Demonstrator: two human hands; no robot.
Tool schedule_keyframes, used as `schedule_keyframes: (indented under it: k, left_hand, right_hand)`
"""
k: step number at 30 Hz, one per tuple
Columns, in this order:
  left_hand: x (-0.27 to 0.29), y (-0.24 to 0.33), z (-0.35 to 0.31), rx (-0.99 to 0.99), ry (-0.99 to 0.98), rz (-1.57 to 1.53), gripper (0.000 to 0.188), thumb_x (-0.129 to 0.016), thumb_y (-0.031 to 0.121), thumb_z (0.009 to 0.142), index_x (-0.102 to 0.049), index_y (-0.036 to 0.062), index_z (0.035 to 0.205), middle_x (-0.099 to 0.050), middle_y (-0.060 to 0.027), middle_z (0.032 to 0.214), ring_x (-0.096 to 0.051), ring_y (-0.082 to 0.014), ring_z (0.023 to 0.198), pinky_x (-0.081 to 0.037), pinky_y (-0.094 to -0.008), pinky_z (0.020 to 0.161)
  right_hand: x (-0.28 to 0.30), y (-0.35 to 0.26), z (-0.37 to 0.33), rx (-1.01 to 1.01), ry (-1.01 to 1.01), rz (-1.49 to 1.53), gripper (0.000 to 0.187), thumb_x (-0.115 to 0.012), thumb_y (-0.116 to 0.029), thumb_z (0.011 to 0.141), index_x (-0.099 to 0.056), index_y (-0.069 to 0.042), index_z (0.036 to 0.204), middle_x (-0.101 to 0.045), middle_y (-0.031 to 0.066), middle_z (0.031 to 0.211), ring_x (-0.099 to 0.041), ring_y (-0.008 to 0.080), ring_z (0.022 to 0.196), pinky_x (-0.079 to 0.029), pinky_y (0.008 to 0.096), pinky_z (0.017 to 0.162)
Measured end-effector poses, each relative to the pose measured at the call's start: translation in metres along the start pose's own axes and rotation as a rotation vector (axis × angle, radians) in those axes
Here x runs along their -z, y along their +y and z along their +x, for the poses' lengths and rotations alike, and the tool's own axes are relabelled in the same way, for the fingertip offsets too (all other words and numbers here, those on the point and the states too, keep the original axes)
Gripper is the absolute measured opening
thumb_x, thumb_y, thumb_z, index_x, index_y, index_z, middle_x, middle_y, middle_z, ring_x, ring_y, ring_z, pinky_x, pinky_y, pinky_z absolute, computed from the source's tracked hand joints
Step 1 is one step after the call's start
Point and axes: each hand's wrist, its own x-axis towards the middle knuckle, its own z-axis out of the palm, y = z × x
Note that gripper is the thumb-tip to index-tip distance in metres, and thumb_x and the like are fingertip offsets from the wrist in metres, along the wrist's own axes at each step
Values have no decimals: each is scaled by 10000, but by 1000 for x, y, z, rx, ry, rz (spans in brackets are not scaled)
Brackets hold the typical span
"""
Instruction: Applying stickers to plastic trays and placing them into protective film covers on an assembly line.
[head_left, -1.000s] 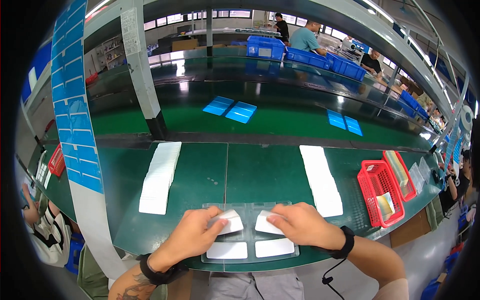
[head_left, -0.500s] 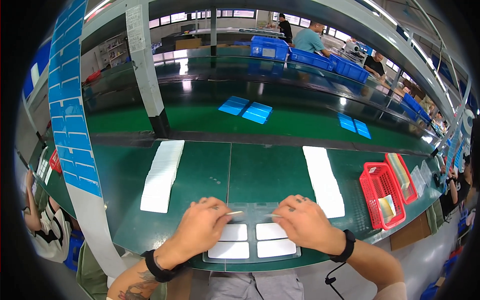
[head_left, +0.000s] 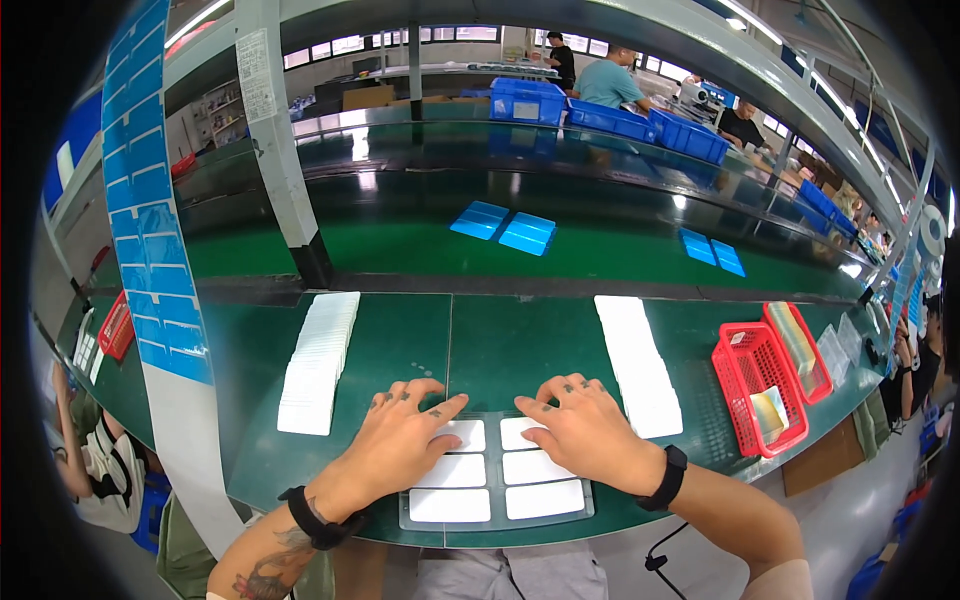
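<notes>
In front of me lies a clear tray with white cards in two columns. My left hand is over the far left card, its fingers apart, thumb and forefinger at the card's edge. Mirroring it, my right hand has its fingers spread, with the thumb and forefinger over the far right card. Both hands partly cover the cards below them. A fanned row of white cards lies beyond my left hand, and another row of white cards lies beyond my right.
Red baskets stand at the right of the green table. Past its far edge, blue sheets lie on a green belt. A grey post and a hanging blue strip stand at left. Other people work around.
Both hands have put the cards they pinched down into the tray's far row, and their fingers have opened. Blue sheets on the belt have shifted slightly rightward.
</notes>
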Motion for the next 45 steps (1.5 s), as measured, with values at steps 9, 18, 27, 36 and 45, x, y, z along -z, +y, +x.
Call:
schedule_keyframes:
  k: [9, 18, 27, 36, 45]
  left_hand:
    - [-2, 5, -31, -121, -61, 156, 465, -630, 403, 899, -660, 112, 1261, -399, -225, 1435, -380, -406, 1279, -312, -530, 1045]
    - [11, 24, -58, -173, -95, 82, 605, -599, 469, 912, -548, 37, 1332, -482, -196, 1391, -471, -356, 1246, -319, -561, 1051]
    - [-8, 20, -68, -255, -71, 145, 626, -606, 513, 889, -558, 80, 1339, -572, -123, 1340, -539, -279, 1219, -369, -530, 1034]
    - [-9, 18, -70, -257, -54, 169, 596, -632, 499, 872, -587, 87, 1300, -570, -107, 1348, -546, -268, 1210, -348, -549, 1045]
    - [-7, 38, -103, -254, 2, 192, 616, -654, 532, 853, -586, 96, 1283, -575, -108, 1281, -557, -257, 1164, -322, -564, 1046]
  right_hand:
    - [3, -10, -29, 136, 47, -114, 527, -620, -504, 887, -685, -49, 1145, -516, 214, 1301, -447, 387, 1255, -361, 554, 1039]
    - [14, -29, -57, 167, 3, -16, 617, -661, -517, 846, -637, 4, 1175, -628, 137, 1168, -496, 372, 1233, -325, 605, 1056]
    - [3, -19, -67, 149, -111, 74, 625, -628, -518, 884, -606, -12, 1250, -599, 155, 1318, -528, 361, 1259, -297, 624, 1079]
    - [13, -13, -73, 112, -258, 211, 664, -618, -505, 903, -530, -34, 1363, -515, 168, 1431, -467, 362, 1343, -255, 616, 1119]
    - [14, -42, -91, 212, -149, -39, 637, -620, -527, 880, -587, -22, 1266, -558, 167, 1349, -518, 337, 1266, -346, 598, 1049]
